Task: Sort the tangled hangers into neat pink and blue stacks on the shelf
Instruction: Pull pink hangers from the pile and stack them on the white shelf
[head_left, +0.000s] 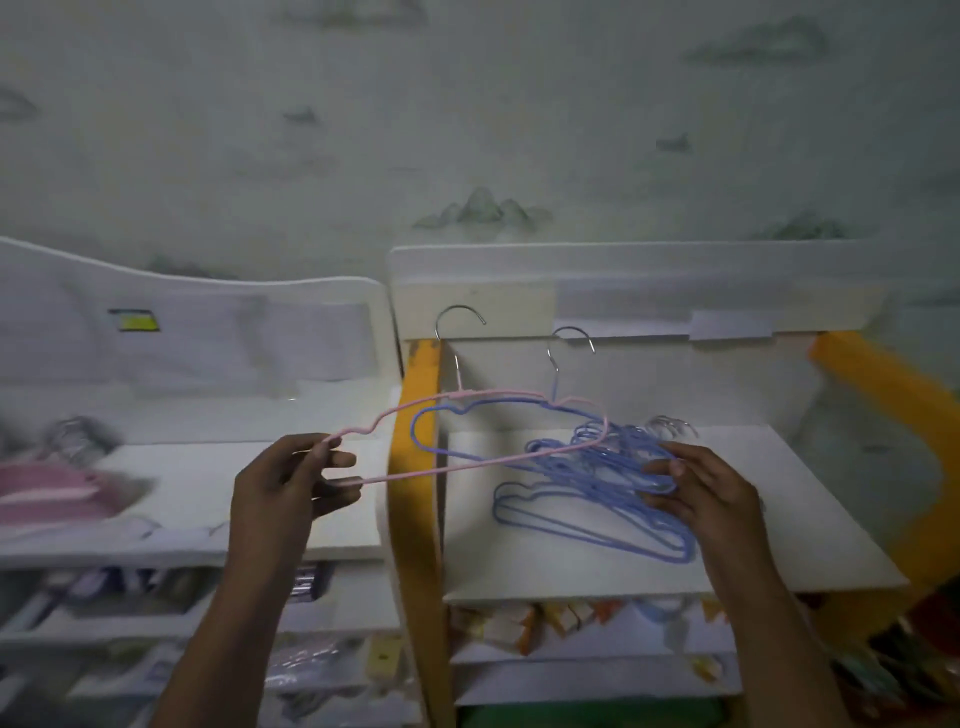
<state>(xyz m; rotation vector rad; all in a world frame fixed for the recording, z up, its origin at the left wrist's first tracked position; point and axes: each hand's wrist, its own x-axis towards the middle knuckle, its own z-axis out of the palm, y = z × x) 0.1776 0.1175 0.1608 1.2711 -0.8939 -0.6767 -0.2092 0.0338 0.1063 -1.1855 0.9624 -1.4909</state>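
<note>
Pink hanger (467, 431) pinched at its end by left hand (296, 483), long axis running right, far end still threaded through 1 raised blue hanger (441, 421) and over blue pile (597, 493) on right shelf (779, 519). Right hand (696, 493) curled on that pile, pinning it. Pink stack (57, 488) lying far left on left shelf (208, 467); yellow post (415, 467) between.
</note>
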